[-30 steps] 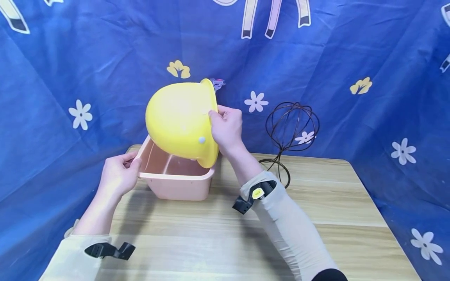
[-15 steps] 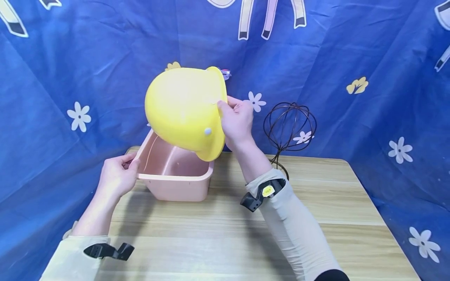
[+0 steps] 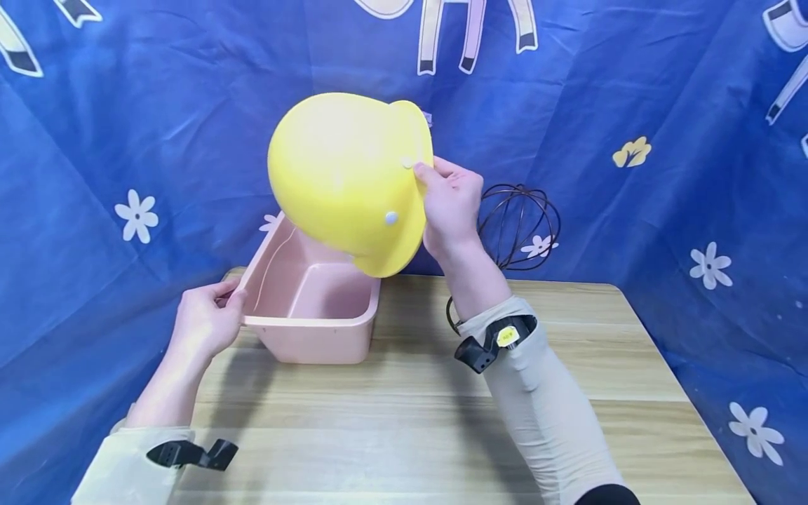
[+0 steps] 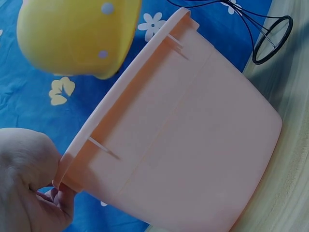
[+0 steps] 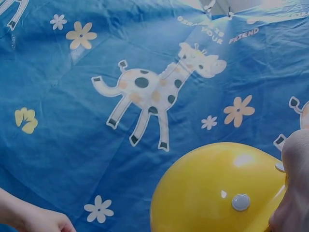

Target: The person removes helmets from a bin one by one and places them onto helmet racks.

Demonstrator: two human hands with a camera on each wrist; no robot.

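Observation:
My right hand (image 3: 453,205) pinches the brim of a yellow hard hat (image 3: 344,175), which hangs tilted above a pink plastic bin (image 3: 325,344). The hat's dome points left and its brim faces right; in the right wrist view a white rivet (image 5: 240,202) shows on its side. With thumb and fingers my left hand (image 3: 207,319) grips the bin's rim at the front left corner. The left wrist view shows that same left hand (image 4: 36,181) at the rim, with the hat (image 4: 72,36) apart from the bin. What I can see of the bin's inside is bare.
A dark wire stand with a balloon-whisk-like cage (image 3: 520,224) stands behind my right forearm, partly hidden. The wooden table (image 3: 379,428) ends at a blue cloth backdrop (image 3: 208,105) printed with flowers and giraffes.
My right hand has lifted the hard hat up and to the right, out of the bin's mouth. My left hand stays on the rim, and the bin has tilted slightly.

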